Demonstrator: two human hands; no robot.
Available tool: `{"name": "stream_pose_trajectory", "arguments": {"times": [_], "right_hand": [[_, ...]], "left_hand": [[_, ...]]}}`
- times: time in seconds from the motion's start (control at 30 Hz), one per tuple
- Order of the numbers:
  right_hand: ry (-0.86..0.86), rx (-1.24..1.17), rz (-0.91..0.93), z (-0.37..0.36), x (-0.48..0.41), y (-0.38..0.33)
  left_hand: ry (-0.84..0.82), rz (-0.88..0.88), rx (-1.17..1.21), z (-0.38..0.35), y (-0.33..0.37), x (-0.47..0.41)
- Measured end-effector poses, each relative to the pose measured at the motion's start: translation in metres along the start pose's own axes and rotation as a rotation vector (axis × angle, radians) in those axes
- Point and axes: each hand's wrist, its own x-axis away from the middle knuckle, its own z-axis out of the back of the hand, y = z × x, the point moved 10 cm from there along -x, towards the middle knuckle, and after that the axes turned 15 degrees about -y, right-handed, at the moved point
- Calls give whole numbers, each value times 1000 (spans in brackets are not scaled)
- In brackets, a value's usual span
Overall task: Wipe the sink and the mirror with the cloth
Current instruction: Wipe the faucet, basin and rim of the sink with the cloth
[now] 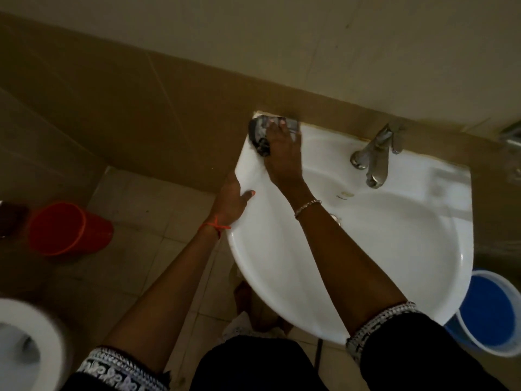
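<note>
A white wall-hung sink (pixel 394 249) fills the middle and right of the view. My right hand (pixel 282 153) presses a dark patterned cloth (pixel 260 131) flat on the sink's back left corner, next to the tiled wall. My left hand (pixel 231 198) grips the sink's left rim, thumb on top. No mirror is in view.
A metal tap (pixel 373 156) stands at the back of the sink. On the tiled floor are an orange bucket (pixel 67 228) at the left, a blue bucket (pixel 490 314) under the sink's right side, and a white toilet bowl (pixel 25 342) at the bottom left.
</note>
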Motion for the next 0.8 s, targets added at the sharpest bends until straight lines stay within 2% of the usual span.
{"name": "stream_pose_trajectory", "arguments": {"times": [0.1, 0.2, 0.33, 0.4, 0.47, 0.57, 0.7, 0.8], "right_hand": [[172, -10, -199, 16, 28, 56], [205, 25, -429, 25, 52, 103], [214, -54, -620, 25, 52, 102], [188, -108, -641, 22, 47, 93], [182, -105, -588, 21, 43, 84], [182, -99, -402, 11, 35, 55], [78, -104, -106, -14, 24, -6], [33, -233, 66, -25, 36, -37]], "left_hand": [[14, 5, -44, 1, -1, -2], [23, -2, -33, 1, -2, -2], [6, -7, -7, 2, -1, -4], [-33, -14, 28, 0, -3, -6], [-99, -12, 105, -4, -8, -9], [-187, -40, 307, -7, 2, -2], [-207, -16, 679, -8, 19, 7], [-245, -54, 1025, -7, 15, 7]]}}
